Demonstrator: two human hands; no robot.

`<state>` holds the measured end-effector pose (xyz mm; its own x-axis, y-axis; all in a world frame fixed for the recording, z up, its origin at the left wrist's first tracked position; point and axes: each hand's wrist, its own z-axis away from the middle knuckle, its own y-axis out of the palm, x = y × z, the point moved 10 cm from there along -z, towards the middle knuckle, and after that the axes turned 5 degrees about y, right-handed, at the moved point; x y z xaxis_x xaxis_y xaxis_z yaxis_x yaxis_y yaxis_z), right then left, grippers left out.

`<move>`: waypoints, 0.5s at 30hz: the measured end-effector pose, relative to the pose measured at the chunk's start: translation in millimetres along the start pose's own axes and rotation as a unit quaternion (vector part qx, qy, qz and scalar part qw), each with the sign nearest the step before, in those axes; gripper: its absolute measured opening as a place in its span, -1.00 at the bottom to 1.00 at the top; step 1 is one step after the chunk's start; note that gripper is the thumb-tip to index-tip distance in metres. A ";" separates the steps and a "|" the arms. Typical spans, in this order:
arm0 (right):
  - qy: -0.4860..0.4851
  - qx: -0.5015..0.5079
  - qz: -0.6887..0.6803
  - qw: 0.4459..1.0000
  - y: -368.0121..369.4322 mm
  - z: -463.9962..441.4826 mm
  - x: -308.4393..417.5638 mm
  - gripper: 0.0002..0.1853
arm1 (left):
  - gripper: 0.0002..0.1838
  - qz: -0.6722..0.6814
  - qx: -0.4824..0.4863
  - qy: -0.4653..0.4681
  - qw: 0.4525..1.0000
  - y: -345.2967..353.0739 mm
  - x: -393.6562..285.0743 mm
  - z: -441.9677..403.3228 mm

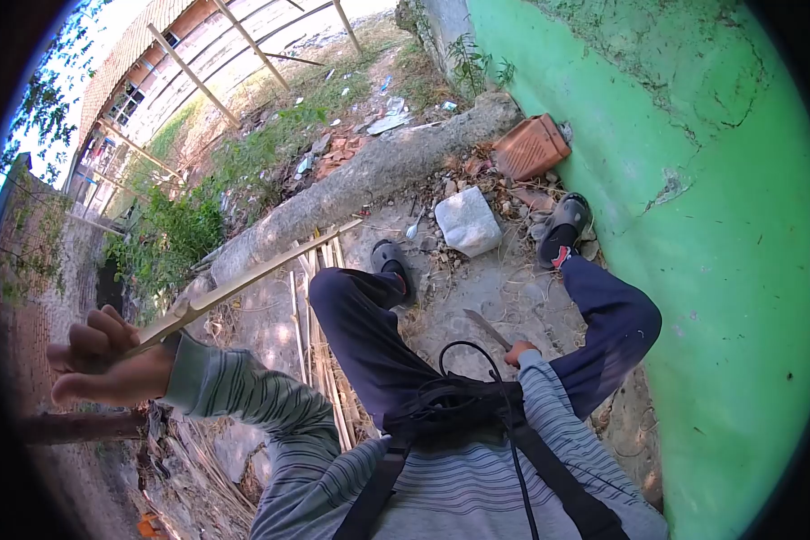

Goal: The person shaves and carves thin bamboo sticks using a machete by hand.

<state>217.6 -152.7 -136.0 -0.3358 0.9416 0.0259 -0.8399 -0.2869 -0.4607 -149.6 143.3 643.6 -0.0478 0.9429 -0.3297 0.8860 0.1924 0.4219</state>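
My left hand [108, 358], raised out to the left, is closed around one end of a long split bamboo strip [243, 281]. The strip slants up and away from me, its far end over the ground beyond my left knee. Low between my legs, my right hand [520, 353] grips a knife [486, 328] by its handle. Its blade points forward and to the left, apart from the bamboo strip. More thin bamboo strips [299, 315] lie on the ground beside my left leg. A pale white block [468, 221] rests between my feet, beyond the knife.
A green wall [720, 297] rises close on my right. An orange hollow brick [533, 147] leans near its base. A low concrete ridge [351, 184] crosses in front, with plants [175, 229] and rubble beyond. A dark pole [85, 427] lies at left.
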 end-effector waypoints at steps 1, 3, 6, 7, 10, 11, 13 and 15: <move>-0.004 0.002 0.001 1.000 -1.3 1.4 1.6 -0.55 | -0.32 0.003 -0.005 0.013 1.000 -2.9 -18.7 -5.8; -0.004 -0.001 -0.003 1.000 -1.8 -0.1 0.8 -0.56 | -0.30 -0.002 -0.018 0.037 0.999 -11.5 -49.6 -16.9; -0.008 0.001 -0.011 1.000 1.5 -6.6 -4.3 -0.57 | -0.29 0.033 0.021 0.043 0.998 -43.8 -65.4 -43.2; -0.013 0.003 -0.014 1.000 3.6 -8.3 -4.0 -0.58 | -0.30 0.076 0.067 0.042 0.994 -47.6 -64.5 -52.3; -0.014 0.027 -0.030 0.999 9.0 -12.1 -7.8 -0.58 | -0.32 0.217 0.110 0.014 0.970 -36.5 -62.4 -54.8; -0.012 0.028 -0.032 0.999 10.8 -12.8 -9.9 -0.58 | -0.32 0.219 0.112 0.012 0.969 -33.7 -58.2 -50.8; -0.035 -0.032 -0.026 0.999 3.9 -14.0 -8.8 -0.64 | -0.36 0.336 0.183 -0.030 0.924 1.7 -49.2 -28.1; -0.028 -0.045 -0.022 0.998 5.0 -16.1 -11.7 -0.63 | -0.34 0.377 0.209 -0.080 0.899 23.4 -29.2 -11.7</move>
<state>224.2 -162.3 -152.9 -0.3250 0.9407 0.0970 -0.8140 -0.2260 -0.5351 -132.8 123.4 673.0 0.6756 0.7051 -0.2153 0.7368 -0.6349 0.2325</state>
